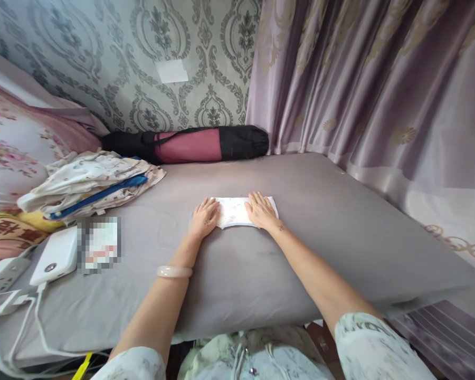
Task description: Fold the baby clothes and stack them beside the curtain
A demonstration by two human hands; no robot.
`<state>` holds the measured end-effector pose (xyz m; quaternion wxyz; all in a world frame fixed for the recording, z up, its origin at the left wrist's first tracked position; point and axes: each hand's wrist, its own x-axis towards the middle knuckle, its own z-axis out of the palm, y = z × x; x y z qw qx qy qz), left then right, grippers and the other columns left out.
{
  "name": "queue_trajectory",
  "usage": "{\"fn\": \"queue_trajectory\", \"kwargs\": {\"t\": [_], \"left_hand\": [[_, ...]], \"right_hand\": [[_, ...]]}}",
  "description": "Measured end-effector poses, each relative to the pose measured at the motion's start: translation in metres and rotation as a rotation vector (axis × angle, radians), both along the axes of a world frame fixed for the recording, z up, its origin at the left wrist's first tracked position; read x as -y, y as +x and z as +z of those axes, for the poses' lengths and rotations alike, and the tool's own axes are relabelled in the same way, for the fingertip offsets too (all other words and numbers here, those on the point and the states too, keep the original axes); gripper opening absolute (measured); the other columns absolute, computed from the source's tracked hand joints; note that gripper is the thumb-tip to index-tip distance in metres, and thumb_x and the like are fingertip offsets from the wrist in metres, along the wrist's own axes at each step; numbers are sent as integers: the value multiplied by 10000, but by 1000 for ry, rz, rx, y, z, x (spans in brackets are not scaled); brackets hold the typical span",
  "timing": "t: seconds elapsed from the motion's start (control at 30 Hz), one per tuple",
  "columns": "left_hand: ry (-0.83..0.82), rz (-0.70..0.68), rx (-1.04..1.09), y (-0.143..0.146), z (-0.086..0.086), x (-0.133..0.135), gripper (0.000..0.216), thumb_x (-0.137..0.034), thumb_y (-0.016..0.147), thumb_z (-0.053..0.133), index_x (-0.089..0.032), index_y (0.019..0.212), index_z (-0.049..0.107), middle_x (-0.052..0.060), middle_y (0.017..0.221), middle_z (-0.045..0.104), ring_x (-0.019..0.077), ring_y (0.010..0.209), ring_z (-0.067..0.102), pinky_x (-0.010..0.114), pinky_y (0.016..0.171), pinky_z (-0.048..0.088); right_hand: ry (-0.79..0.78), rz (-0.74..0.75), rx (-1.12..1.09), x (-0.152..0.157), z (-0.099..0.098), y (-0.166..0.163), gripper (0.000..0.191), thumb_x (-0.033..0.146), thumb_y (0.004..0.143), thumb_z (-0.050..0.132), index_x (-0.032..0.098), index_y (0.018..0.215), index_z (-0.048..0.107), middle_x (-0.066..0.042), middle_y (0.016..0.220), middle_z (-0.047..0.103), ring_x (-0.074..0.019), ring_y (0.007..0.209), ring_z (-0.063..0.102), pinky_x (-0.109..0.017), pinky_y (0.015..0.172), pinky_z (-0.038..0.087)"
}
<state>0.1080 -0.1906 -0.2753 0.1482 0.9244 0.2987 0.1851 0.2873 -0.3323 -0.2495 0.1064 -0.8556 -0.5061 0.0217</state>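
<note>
A small folded white cloth (234,212) with a faint print lies flat on the grey sheet (253,279) of the bed. My left hand (206,215) rests on its left end, fingers stretched out. At the opposite end, my right hand (260,210) lies flat with its fingers spread over the cloth. Neither hand grips it; both press from above. The parts of the cloth under my palms are hidden.
Folded clothes (95,182) are piled at the left, near a white power bank (57,254), a power strip (3,274) and white cables (39,322). A black and pink rolled bag (190,144) lies along the wall. Curtains (340,79) hang at the right.
</note>
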Motion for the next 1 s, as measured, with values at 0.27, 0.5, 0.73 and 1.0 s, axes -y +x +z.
{"fn": "queue_trajectory", "kwargs": {"t": [0.27, 0.5, 0.73, 1.0], "left_hand": [[-18, 4, 9, 0, -3, -2, 390, -330, 945, 381, -252, 1289, 548, 43, 1446, 463, 257, 1401, 305, 489, 1112, 297], [5, -10, 126, 2, -11, -10, 366, -294, 938, 383, -234, 1242, 577, 53, 1400, 517, 244, 1373, 362, 462, 1108, 336], [23, 39, 269, 4, -20, -17, 366, -285, 949, 349, -195, 1209, 590, 89, 1330, 577, 253, 1328, 429, 483, 1095, 365], [19, 72, 360, 2, -8, -15, 371, -317, 964, 310, -199, 1158, 604, 87, 1247, 629, 201, 1232, 531, 412, 1106, 372]], "right_hand": [[5, 47, 14, -6, -11, -10, 568, 404, 987, 201, 135, 1469, 333, -126, 1517, 340, -266, 1416, 234, -438, 1145, 132], [71, 71, 18, -23, 1, -30, 563, 361, 983, 232, 81, 1461, 332, -146, 1532, 301, -265, 1423, 215, -440, 1148, 130], [103, 95, 70, -30, -11, -39, 534, 356, 984, 245, 106, 1425, 411, -123, 1490, 390, -264, 1397, 270, -415, 1139, 159], [70, 117, 52, -44, -2, -52, 559, 363, 976, 267, 77, 1447, 358, -152, 1521, 322, -272, 1407, 247, -440, 1141, 121]]}}
